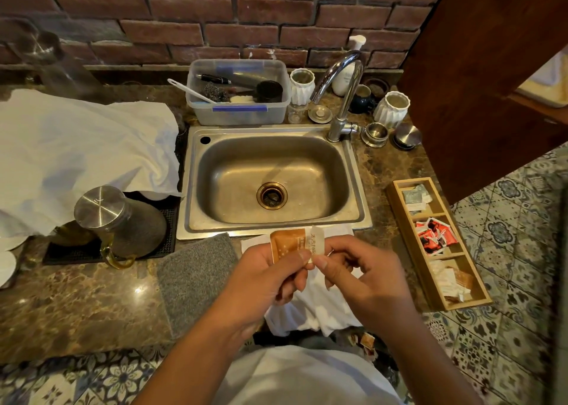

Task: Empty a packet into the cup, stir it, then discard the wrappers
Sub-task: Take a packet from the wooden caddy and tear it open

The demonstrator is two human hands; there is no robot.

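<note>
Running roughly left to right between the two hands, the orange packet [287, 245] is held up in the air just in front of the sink [273, 220], its long axis close to level and its pale sealed end [316, 243] pointing toward the person's right. The left hand [270, 278] has the orange body, thumb and fingers [302, 255] closed on its lower edge; the right hand [362, 278] meets it from the other side, its thumb and forefinger pinched shut on the whitish strip. So the seal sits exactly between the two grips, and the tear, I'd judge, has to go across the short width there, the right hand pulling away while the left holds firm. Both hands are equally near; neither needs to reach.

Below them a white cloth [310, 306] lies crumpled on the tabletop [76, 306], beside a grey mat [196, 278]. A wooden tray [396, 195] of sachets sits off to the right. Which vessel is the cup I cannot tell; a steel jug [116, 220] stands to the left.
</note>
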